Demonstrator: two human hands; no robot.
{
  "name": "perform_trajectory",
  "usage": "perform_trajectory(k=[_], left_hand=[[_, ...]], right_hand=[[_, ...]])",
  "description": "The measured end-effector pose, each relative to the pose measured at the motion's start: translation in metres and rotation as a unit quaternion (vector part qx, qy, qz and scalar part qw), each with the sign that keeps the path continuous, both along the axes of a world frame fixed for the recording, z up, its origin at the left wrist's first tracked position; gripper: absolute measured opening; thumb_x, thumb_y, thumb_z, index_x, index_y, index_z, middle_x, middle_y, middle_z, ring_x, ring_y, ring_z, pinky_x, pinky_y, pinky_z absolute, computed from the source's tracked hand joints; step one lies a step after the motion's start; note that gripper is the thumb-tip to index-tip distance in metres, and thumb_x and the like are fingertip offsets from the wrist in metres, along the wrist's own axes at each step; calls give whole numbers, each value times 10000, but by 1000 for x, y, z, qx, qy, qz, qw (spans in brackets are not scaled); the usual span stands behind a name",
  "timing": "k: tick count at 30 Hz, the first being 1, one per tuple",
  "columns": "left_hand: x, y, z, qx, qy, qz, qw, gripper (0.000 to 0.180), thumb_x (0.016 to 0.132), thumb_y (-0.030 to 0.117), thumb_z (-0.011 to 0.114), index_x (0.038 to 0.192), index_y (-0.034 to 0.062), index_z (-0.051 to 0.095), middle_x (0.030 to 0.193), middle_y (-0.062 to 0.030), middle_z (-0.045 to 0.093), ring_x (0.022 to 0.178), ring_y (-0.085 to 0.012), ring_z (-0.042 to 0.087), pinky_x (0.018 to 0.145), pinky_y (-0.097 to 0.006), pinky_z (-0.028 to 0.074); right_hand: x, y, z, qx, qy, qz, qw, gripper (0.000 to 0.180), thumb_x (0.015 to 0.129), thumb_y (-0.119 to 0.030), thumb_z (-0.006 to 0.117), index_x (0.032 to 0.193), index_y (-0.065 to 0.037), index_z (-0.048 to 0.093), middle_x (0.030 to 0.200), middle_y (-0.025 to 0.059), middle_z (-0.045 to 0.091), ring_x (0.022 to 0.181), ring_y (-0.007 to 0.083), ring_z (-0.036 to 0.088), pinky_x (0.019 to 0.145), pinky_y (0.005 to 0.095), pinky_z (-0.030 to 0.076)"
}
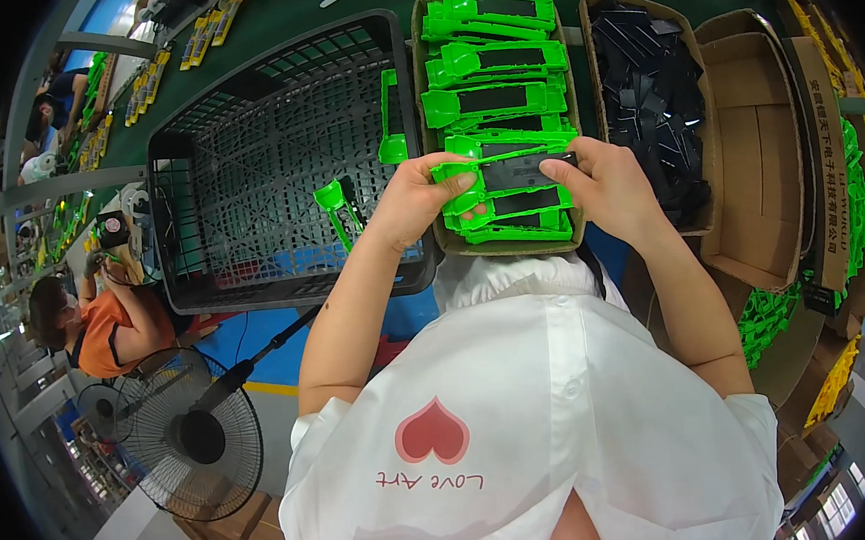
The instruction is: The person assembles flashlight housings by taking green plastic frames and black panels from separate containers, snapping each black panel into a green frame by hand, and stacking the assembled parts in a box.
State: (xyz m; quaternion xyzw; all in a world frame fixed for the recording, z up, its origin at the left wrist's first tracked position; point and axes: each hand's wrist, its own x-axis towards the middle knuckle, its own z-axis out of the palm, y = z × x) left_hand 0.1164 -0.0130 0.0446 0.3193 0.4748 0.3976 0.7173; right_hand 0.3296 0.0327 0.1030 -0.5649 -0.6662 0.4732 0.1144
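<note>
My left hand (416,203) is closed around the left end of a green plastic housing (468,179), its thumb on top. A flat black plate (518,172) lies along that housing. At its right end my right hand (615,189) grips the plate, with the thumb on its upper face and the fingers mostly hidden. Both hands are above a cardboard box (578,222) stacked with several similar green housings (494,59) with black panels. To the right, a second cardboard box (696,61) holds a heap of loose black plates (650,104).
A black plastic crate (171,228) stands at the left, with a few green pieces (330,199) inside. An open cardboard box (757,107) sits far right. A standing fan (198,437) is at the lower left, near a co-worker in an orange top (121,332).
</note>
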Motion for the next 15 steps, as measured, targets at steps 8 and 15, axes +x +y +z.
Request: perform_trajectory(k=[8,15], left_hand=[[6,-3,-5,-23,-3,6,1000,158,804,46,542,945,-25,540,792,-92,587,615,-185,580,527,-269,456],[12,-3,-8,-14,-32,27,999,171,807,8,523,973,-29,542,862,-90,564,657,-190,590,535,-263,480]], right_hand=[[4,-2,-4,92,-75,46,992,337,765,-277,583,673,37,505,637,216,541,639,365,544,549,403,422],[4,6,-15,120,-112,65,984,338,774,-294,568,702,32,514,639,212,547,656,365,547,589,416,431]])
